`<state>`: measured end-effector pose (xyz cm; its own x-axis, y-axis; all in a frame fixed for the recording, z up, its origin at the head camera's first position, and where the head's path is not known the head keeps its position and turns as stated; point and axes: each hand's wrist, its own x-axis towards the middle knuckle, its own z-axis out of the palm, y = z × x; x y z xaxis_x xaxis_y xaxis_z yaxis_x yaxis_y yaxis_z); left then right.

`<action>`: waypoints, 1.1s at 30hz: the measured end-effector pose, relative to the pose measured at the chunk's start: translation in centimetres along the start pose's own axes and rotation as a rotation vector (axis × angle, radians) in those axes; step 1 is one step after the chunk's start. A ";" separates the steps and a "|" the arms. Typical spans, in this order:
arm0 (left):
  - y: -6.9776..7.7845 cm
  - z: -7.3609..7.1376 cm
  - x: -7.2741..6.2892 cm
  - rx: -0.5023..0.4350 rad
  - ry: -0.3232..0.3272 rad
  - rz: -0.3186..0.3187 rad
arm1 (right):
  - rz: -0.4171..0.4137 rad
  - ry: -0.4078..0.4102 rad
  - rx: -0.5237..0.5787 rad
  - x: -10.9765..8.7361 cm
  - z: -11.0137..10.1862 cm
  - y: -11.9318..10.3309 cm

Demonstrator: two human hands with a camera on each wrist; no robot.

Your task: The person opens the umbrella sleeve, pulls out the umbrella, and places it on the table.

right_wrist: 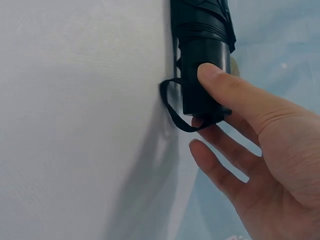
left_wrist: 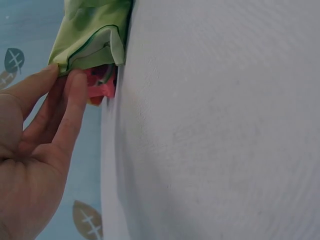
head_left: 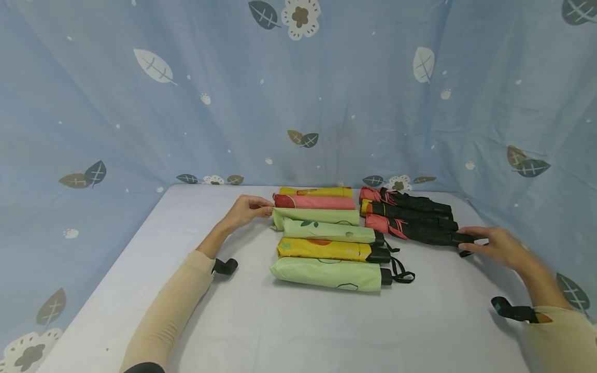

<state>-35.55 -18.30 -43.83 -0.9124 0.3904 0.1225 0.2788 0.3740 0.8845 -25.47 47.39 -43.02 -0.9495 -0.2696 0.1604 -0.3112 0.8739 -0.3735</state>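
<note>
My left hand pinches the left end of a light green umbrella sleeve, its corner between thumb and fingertips in the left wrist view. The sleeve lies flat, with no handle showing at its right end. On the right, my right hand grips the black handle of a folded umbrella with a red end. In the right wrist view, the thumb lies on the handle, and a black wrist strap loops from its end.
Behind the green sleeve lie a pink sleeve and a yellow sleeve. In front are three sleeved umbrellas, green, yellow and green, with black handles. Two more folded umbrellas lie behind the gripped one. A patterned curtain hangs behind the table.
</note>
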 end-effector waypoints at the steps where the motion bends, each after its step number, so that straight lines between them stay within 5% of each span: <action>1: 0.0 0.0 0.0 -0.001 0.001 -0.002 | -0.001 0.002 0.000 0.0 0.1 0.0; 13: 0.4 -1.1 -1.0 -0.022 0.025 0.014 | 0.003 -0.018 -0.018 0.0 0.1 -0.9; 20: 1.3 -1.2 -1.9 0.013 0.035 0.035 | -0.012 0.041 -0.076 0.4 -1.0 -2.9; 29: 3.9 -0.4 -3.1 -0.040 -0.053 0.041 | -0.120 0.059 -0.092 1.6 -1.1 -6.4; 33: 3.3 0.0 -2.9 -0.018 -0.091 0.048 | -0.191 0.094 -0.077 2.2 -0.6 -7.9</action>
<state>-32.00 -18.24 -41.29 -0.8670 0.4824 0.1250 0.3158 0.3380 0.8866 -25.08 40.11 -39.13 -0.8648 -0.3969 0.3076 -0.4773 0.8401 -0.2579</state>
